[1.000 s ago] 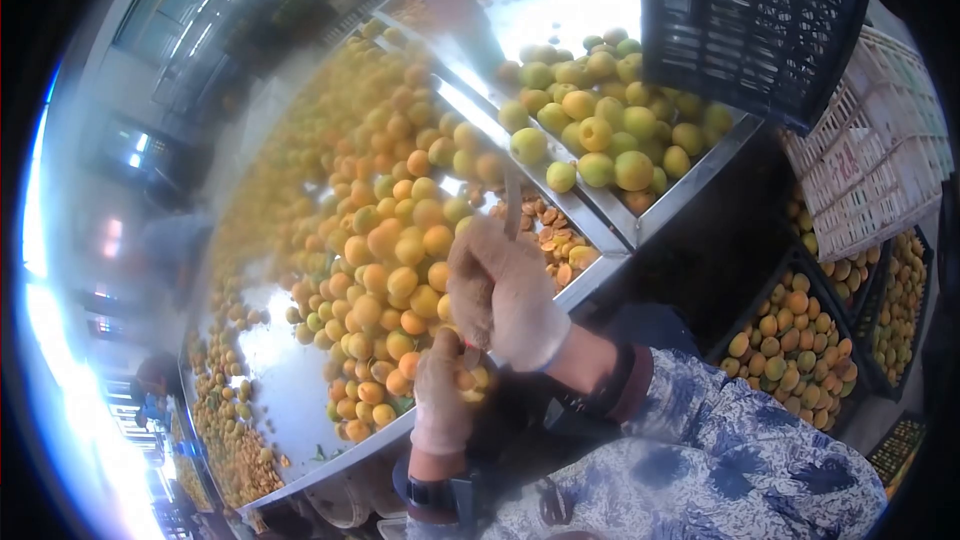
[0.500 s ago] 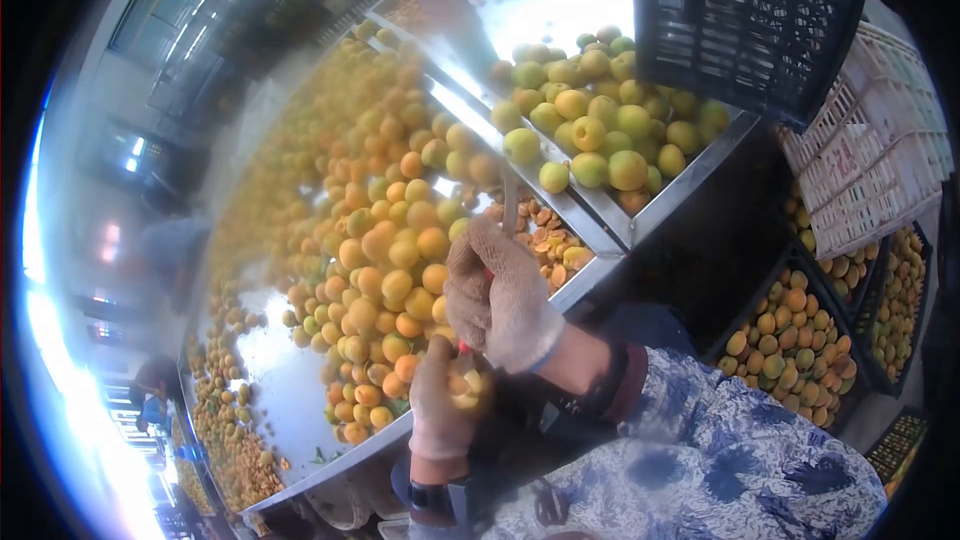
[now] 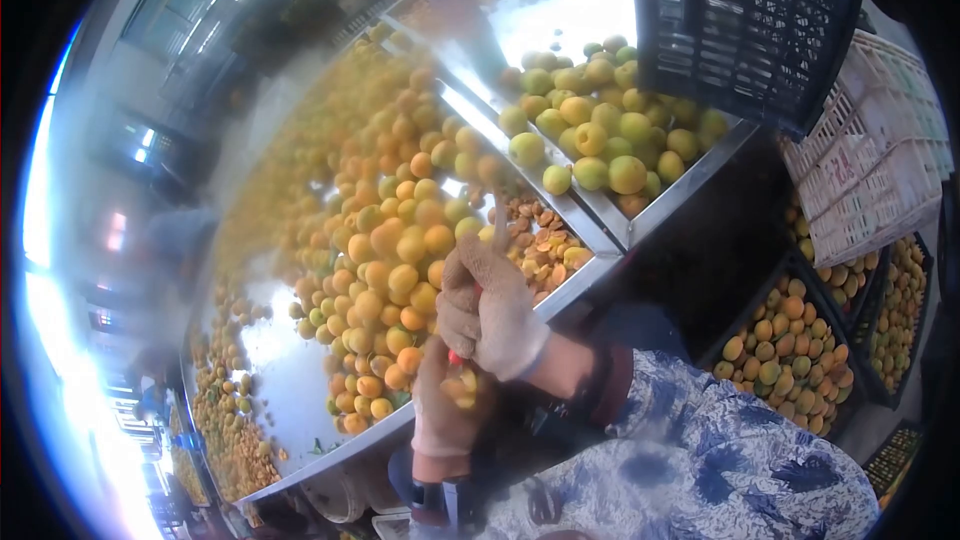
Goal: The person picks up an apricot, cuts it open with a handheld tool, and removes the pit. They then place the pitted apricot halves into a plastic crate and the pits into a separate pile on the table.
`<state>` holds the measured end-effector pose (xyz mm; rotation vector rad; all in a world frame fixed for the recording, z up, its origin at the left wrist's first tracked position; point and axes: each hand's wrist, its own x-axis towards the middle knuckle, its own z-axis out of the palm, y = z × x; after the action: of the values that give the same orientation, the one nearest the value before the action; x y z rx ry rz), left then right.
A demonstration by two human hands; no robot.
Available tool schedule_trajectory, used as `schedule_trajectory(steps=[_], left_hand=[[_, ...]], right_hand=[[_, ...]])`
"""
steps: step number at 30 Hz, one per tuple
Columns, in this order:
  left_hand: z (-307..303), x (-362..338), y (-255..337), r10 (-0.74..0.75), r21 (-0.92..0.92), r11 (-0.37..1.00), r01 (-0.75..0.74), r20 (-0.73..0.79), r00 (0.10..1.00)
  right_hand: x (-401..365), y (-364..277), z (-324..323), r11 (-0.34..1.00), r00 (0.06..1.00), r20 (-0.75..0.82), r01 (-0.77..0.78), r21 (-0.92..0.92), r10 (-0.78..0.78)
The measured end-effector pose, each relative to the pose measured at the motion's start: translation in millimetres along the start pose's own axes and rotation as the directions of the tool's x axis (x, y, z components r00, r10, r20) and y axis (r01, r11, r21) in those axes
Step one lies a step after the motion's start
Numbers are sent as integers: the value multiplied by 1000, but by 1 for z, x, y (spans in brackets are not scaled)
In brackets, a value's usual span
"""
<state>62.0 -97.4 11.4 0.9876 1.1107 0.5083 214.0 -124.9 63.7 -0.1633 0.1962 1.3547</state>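
Note:
My right hand [image 3: 490,310], in a tan glove, is closed round a red-handled tool [image 3: 456,355] whose curved metal part rises above the fist. Just below it, my left hand [image 3: 442,402], gloved too, holds a yellow-orange fruit [image 3: 464,386] in closed fingers. Both hands are close together at the front edge of a metal table [image 3: 350,448]. A large heap of orange and yellow fruit [image 3: 400,250] lies beyond them. Halved fruit pieces and pits [image 3: 545,240] fill the table's near corner.
Greener fruit [image 3: 610,130] lies behind a metal divider [image 3: 570,202]. A black crate [image 3: 745,25] and a white crate [image 3: 868,155] stand at the upper right. Black crates of fruit [image 3: 790,350] sit lower right. A person [image 3: 155,400] is blurred at the far left.
My right hand has moved slightly down and left, and the tool's metal part has shifted left with it. My left hand still holds the fruit, almost in the same place.

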Motion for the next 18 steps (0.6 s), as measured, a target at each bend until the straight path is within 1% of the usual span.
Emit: schedule_trajectory(steps=[1,2,3,4,6,7,8,9,10,11,12,13,14,15,16,18], left_hand=[[0,2,1,-46,-140,990,26,-145,988],[6,1,10,-110,-275,961,30,-281,953],[6,-14,24,112,70,992,-108,-53,992],[-1,-11,24,114,77,991,-109,-55,992],[-13,3,19,85,-225,966,-126,-184,979],[-7,4,23,281,151,953,-261,-134,950],[2,2,32,283,147,953,-264,-129,950],[12,-2,44,197,145,974,-175,-154,968],[18,-2,52,110,140,986,-85,-179,978],[17,2,56,93,279,959,-37,-190,977],[21,4,56,179,212,968,-136,-200,963],[21,9,58,155,45,988,-149,-190,969],[23,13,61,129,-119,981,-151,-173,976],[24,6,65,190,-77,974,-211,-218,957],[10,7,64,155,-127,978,-166,-94,983],[-30,10,49,134,-103,985,-136,-30,991]], right_hand=[[-1,-2,1,998,998,43,53,-37,-51],[0,-4,0,992,991,88,106,-66,-100],[8,-9,-6,996,992,96,81,46,-85],[9,-19,3,991,995,-34,96,98,-93],[16,-25,-2,974,975,-64,218,56,-215],[16,-29,-3,973,974,-62,223,54,-219],[16,-34,-4,939,967,-67,218,-267,-244],[16,-38,-4,805,961,-64,188,-562,-269],[20,-32,-9,800,960,-59,192,-568,-273],[24,-19,-18,481,920,191,346,-806,-342],[26,-5,-26,82,846,438,481,-873,-303],[22,5,-25,-108,913,387,375,-921,-126],[16,13,-25,-307,959,283,278,-910,30],[9,21,-27,-246,950,312,304,-921,7],[4,26,-28,-181,941,338,330,-926,-17],[-4,25,-19,-275,928,370,370,-888,55]])
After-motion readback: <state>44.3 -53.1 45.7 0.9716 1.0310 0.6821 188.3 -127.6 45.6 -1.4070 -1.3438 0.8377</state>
